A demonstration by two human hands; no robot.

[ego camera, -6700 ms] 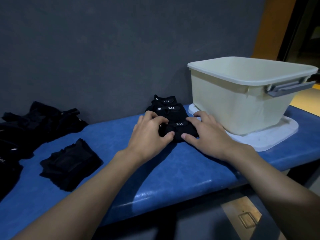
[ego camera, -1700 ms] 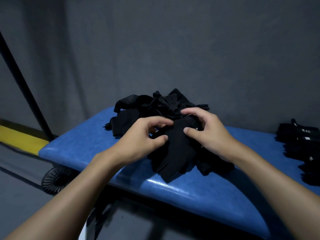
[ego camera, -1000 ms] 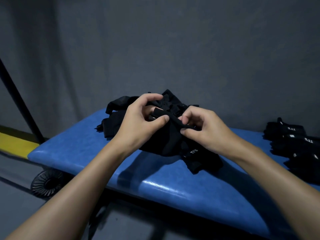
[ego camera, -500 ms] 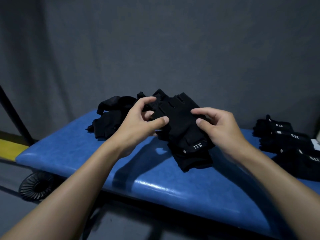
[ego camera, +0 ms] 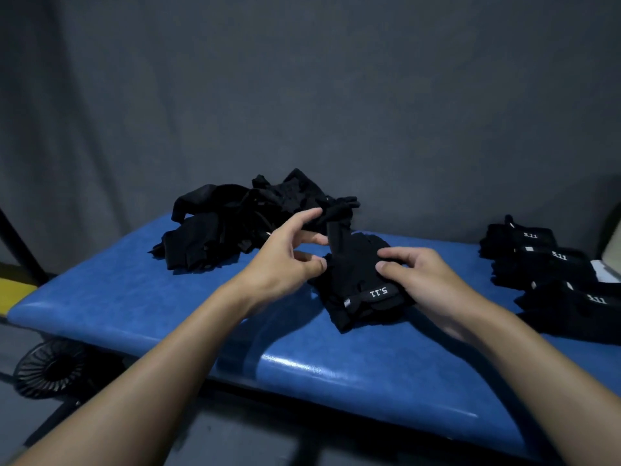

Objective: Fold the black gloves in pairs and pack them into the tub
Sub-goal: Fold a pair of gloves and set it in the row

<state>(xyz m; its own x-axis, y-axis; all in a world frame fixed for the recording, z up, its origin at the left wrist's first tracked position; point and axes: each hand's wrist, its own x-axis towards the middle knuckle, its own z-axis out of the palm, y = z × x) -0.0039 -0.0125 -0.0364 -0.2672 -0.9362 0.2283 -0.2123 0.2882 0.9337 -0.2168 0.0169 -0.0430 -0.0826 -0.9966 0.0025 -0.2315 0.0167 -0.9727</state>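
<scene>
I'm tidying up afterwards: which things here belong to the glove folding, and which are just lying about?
In the job: black fabric glove pair being folded; loose heap of black gloves; folded black glove stacks; blue padded bench.
Lying about: black ribbed wheel on the floor; black slanted pole.

Dim scene, glare on bench (ego camera: 302,368), edges perhaps blurred.
</scene>
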